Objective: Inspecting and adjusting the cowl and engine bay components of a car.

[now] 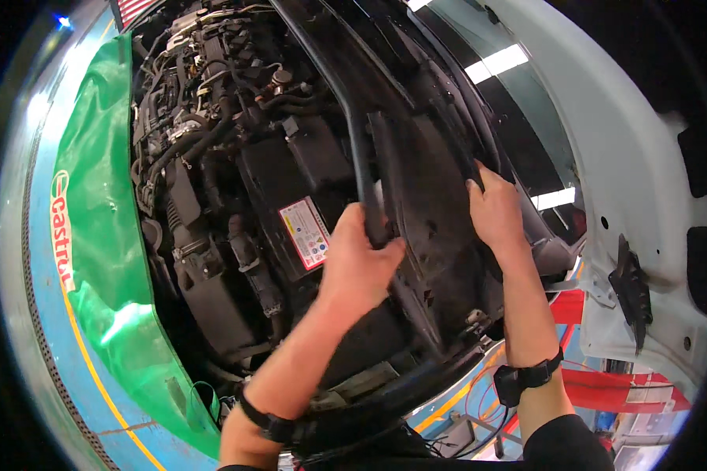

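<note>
Hands (357, 263) gripping — left, black strip (356, 149); right, panel edge (462, 145) — engine bay (228, 102); green sheet (106, 235), blue floor (59, 337).

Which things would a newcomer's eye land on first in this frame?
Likely first is the bright green cover, draped along the picture's left side, beside the dark engine parts. Next come the bare hands near the centre: the left hand has its grip on a long black strip, with the right hand farther right. A red-bordered label stands out just left of the left hand.
</note>
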Demonstrator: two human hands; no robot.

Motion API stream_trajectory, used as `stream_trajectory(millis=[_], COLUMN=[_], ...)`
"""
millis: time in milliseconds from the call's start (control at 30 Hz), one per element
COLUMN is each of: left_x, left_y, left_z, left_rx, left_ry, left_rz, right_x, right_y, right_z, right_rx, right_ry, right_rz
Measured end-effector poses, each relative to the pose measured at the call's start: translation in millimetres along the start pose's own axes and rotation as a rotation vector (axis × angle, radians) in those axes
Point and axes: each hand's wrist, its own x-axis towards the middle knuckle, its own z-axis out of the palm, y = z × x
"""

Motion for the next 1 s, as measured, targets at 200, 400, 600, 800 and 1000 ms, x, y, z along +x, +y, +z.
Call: stream_trajectory(millis=[200, 400, 600, 800, 1000], left_x=[2, 24, 37, 37, 33], left_y=[8, 8, -3, -13, -21], left_z=[-36, -11, 4, 25, 33], left_rx=[-0.403, -0.134, 0.537, 0.616, 0.756], left_ry=[-0.184, -0.245, 0.064, 0.187, 0.165], left_rz=[-0.219, 0.173, 0.579, 0.564, 0.607], right_x=[-6, -8, -6, -1, 5], right_y=[-2, 0, 1, 2, 1], right_z=[12, 13, 11, 2, -10], right_rx=[-0.083, -0.079, -0.143, -0.128, -0.134], right_ry=[0.027, 0.030, 0.010, -0.074, -0.164], right_rz=[-0.038, -0.049, -0.103, -0.077, -0.035])
